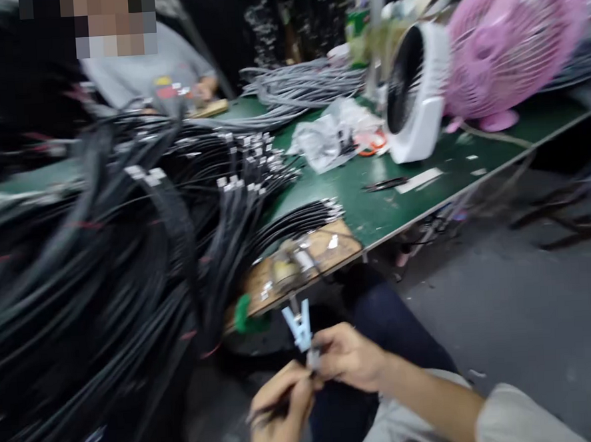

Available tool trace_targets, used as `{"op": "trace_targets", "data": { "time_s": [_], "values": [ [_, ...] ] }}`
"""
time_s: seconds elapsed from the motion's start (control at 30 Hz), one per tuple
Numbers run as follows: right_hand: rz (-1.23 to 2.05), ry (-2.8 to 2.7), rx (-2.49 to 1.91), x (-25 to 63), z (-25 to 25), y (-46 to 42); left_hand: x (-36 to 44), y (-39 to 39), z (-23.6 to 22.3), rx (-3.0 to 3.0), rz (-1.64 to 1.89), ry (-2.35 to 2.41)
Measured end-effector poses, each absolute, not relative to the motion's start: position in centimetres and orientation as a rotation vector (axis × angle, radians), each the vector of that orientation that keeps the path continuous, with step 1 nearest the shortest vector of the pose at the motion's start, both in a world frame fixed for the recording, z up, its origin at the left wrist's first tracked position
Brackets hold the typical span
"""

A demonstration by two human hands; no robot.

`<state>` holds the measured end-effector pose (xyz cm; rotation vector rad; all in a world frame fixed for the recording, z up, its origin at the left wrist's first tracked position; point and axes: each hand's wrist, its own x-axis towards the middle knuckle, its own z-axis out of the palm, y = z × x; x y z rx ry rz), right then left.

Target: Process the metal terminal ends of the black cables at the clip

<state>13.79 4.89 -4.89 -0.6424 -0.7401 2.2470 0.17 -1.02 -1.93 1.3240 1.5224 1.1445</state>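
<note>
My left hand [280, 412] is closed around a thin black cable at the bottom centre, above my lap. My right hand [348, 358] pinches a small pale blue clip-like tool [299, 327] that points up from between the two hands. Both hands meet at the cable's end, just below the edge of the green table [404, 204]. A small wooden board [302, 257] with metal parts sits on the table edge right above the hands.
Large bundles of black cables [103, 273] fill the left side. Grey cables [302, 87], a crumpled plastic bag [333, 135], a white fan [415, 93] and a pink fan [509, 41] stand on the table. A person in a grey shirt [141, 70] sits opposite.
</note>
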Motion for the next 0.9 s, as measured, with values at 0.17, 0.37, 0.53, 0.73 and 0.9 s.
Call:
{"op": "trace_targets", "data": {
  "time_s": [0.17,0.37,0.53,0.73,0.9],
  "values": [
    [2.473,-1.025,-0.599,15.6,-5.4,8.5,0.3,-0.4,-1.5,1.35,1.231,1.511],
    [1.938,-1.278,-0.784,15.2,-3.9,11.7,0.0,-1.0,-1.8,1.288,1.359,1.458],
    [1.921,-1.274,-0.631,13.0,-3.0,11.2,0.2,-0.4,-2.2,1.239,1.509,1.363],
    [2.236,-0.664,-0.429,11.0,-3.8,10.1,0.5,0.5,-2.7,1.204,1.482,1.421],
    [2.344,-0.488,-0.334,10.6,-4.3,9.9,0.6,0.6,-2.7,1.202,1.371,1.45]
  ]
}}
